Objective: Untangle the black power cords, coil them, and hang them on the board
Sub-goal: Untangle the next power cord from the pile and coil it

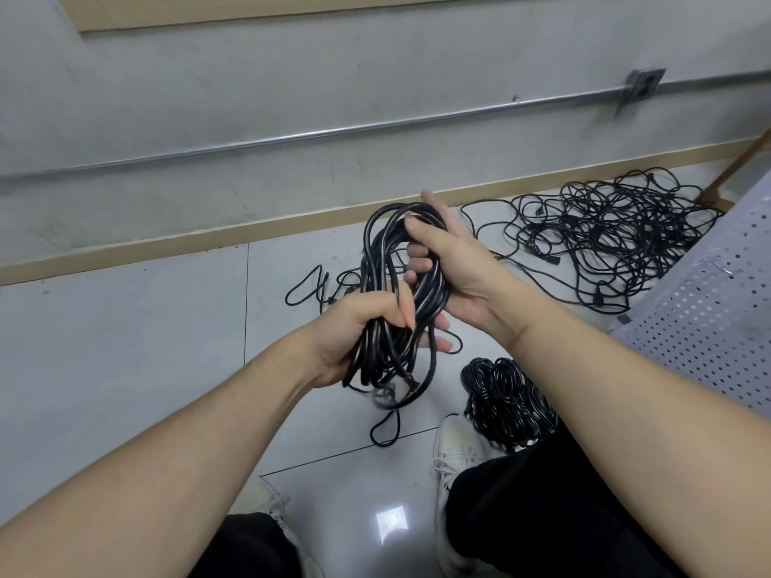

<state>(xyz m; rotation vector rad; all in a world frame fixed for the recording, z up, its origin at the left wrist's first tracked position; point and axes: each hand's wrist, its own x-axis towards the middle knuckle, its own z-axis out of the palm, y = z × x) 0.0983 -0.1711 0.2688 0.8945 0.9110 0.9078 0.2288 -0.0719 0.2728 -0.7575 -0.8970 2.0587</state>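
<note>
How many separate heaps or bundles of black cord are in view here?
3: a coil held in both hands, a coiled stack on the floor by the right shoe, and a tangled pile near the wall. More may be hidden.

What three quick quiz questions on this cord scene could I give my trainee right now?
1. True or false: both hands grip the same coil of cord.
2. Where does the tangled pile lie? A) on the floor by the wall B) on the perforated board C) over a shoe
3. Fill in: the finished coils lie on the floor beside the person's ____.

Key:
1. True: the left hand grips the lower part, the right hand the upper loops.
2. A
3. Shoe
</note>
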